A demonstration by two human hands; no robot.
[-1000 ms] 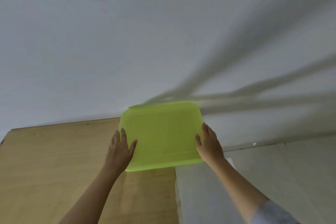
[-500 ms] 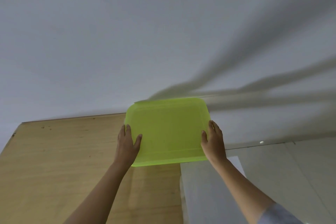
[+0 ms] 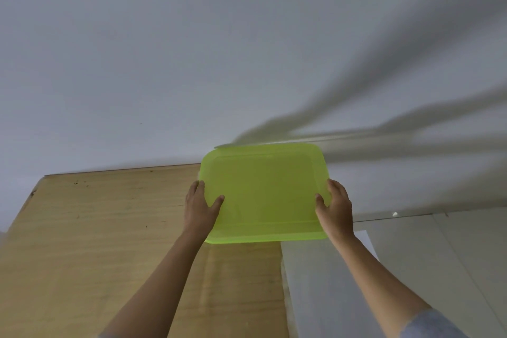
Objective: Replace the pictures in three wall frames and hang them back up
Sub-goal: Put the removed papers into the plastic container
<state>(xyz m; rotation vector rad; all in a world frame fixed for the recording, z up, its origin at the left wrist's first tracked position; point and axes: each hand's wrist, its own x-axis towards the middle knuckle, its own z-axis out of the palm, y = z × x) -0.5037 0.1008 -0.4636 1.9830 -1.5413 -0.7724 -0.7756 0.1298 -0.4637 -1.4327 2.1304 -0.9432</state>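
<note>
A translucent lime-green plastic tray (image 3: 263,195) with rounded corners is held up in front of the white wall, tilted toward me. My left hand (image 3: 199,206) grips its left edge, thumb on the face. My right hand (image 3: 336,207) grips its right edge the same way. No picture frame shows in this view.
A light wooden tabletop (image 3: 96,241) lies at lower left, its far edge against the white wall (image 3: 192,49). A white sheet or board (image 3: 323,282) lies to its right under my right arm. Grey floor tiles (image 3: 452,255) are at the right. Long shadows cross the wall.
The view has dropped and shifted left, so the white frame corner at the top left is out of sight. Both hands keep their grip on the tray.
</note>
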